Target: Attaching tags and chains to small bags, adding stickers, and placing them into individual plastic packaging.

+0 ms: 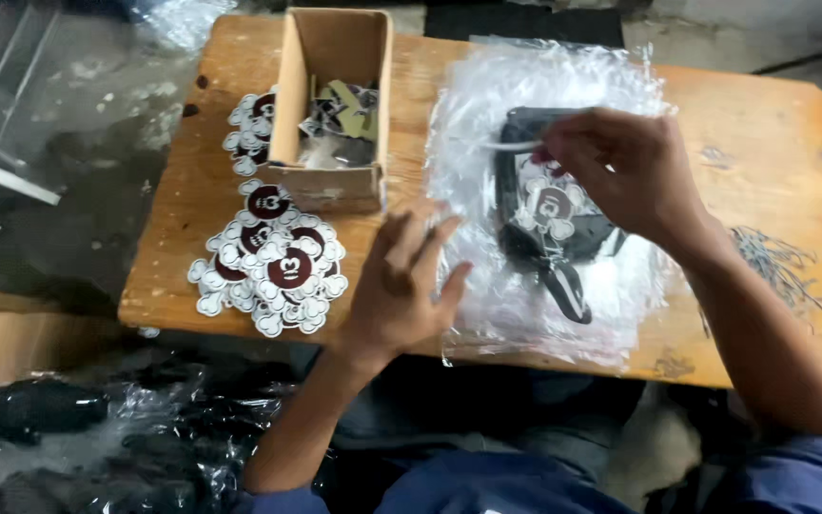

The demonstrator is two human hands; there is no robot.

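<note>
Hovering left hand [401, 286], right hand [620, 171] pinching tag [552, 205], table edge [240, 328] near.

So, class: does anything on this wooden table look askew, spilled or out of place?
Slightly. The flower-shaped stickers lie in a loose, overlapping heap left of the left hand, some partly under the cardboard box. The stack of clear bags looks crumpled. Nothing appears damaged.

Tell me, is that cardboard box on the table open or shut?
Open. The box has no lid on top, and its inside shows: small tags lie at its near end, the rest bare cardboard.
</note>
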